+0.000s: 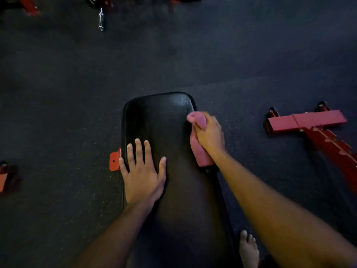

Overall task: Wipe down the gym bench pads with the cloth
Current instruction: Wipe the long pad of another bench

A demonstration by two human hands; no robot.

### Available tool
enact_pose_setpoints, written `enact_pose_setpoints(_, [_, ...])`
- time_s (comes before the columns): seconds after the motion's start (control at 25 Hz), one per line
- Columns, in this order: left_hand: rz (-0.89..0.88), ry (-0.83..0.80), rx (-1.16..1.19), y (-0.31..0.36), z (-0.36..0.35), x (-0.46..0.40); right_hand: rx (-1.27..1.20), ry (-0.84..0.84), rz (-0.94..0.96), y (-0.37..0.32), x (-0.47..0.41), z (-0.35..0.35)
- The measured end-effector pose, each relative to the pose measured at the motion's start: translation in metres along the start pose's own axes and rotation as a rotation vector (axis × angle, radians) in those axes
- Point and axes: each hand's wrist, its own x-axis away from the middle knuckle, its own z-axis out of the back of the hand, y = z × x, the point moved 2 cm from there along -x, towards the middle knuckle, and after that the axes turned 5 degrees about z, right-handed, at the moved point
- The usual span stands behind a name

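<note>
A black padded gym bench pad (158,120) runs from the bottom of the view up to the middle. My left hand (143,175) lies flat on its left side, fingers straight and spread. My right hand (209,134) grips a pink cloth (199,151) at the pad's right edge. One end of the cloth (195,118) bunches above the fingers, and the rest hangs down along the pad's side. A faint wet sheen shows near the pad's far right corner.
Dark speckled rubber floor (173,55) surrounds the bench. A red bench frame (309,122) with small wheels lies to the right. A red bracket (115,159) sticks out left of the pad. A chrome bar end (101,19) and red equipment sit at the top. A bare foot (248,248) stands at the lower right.
</note>
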Motion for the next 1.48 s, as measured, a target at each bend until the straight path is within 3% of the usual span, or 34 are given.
enact_pose_setpoints(0.12, [-0.005,0.004,0.003,-0.004,0.0,-0.003,-0.001,0.012,-0.012,-0.019,-0.077,-0.015])
enact_pose_setpoints(0.24, [-0.007,0.019,0.01,-0.001,-0.001,-0.002,-0.109,-0.047,-0.037,-0.013,-0.087,-0.014])
enact_pose_setpoints(0.56, [0.001,0.039,-0.008,0.0,0.0,0.0,-0.274,-0.138,-0.051,0.034,0.087,0.032])
enact_pose_setpoints(0.64, [-0.004,0.059,-0.007,-0.001,-0.003,0.0,-0.262,-0.087,-0.03,0.034,0.062,0.023])
enact_pose_setpoints(0.8, [-0.008,0.068,-0.023,-0.001,-0.006,-0.002,-0.25,0.018,-0.011,0.006,-0.072,-0.012])
enact_pose_setpoints(0.96, [-0.002,0.051,-0.01,-0.003,-0.006,-0.002,-0.326,-0.042,-0.098,-0.001,-0.113,-0.017])
enact_pose_setpoints(1.12, [0.001,0.062,-0.011,-0.002,-0.005,-0.003,-0.264,-0.101,-0.107,0.01,0.013,0.009])
enact_pose_setpoints(1.2, [0.001,0.053,-0.008,-0.003,-0.007,-0.002,-0.237,-0.087,-0.005,0.018,0.072,0.017])
enact_pose_setpoints(1.36, [-0.005,0.048,-0.014,-0.002,-0.003,0.002,-0.099,0.028,0.067,0.006,0.025,0.013])
enact_pose_setpoints(1.48, [0.013,-0.013,0.009,0.0,0.003,-0.002,0.057,-0.051,0.084,-0.018,-0.005,0.014])
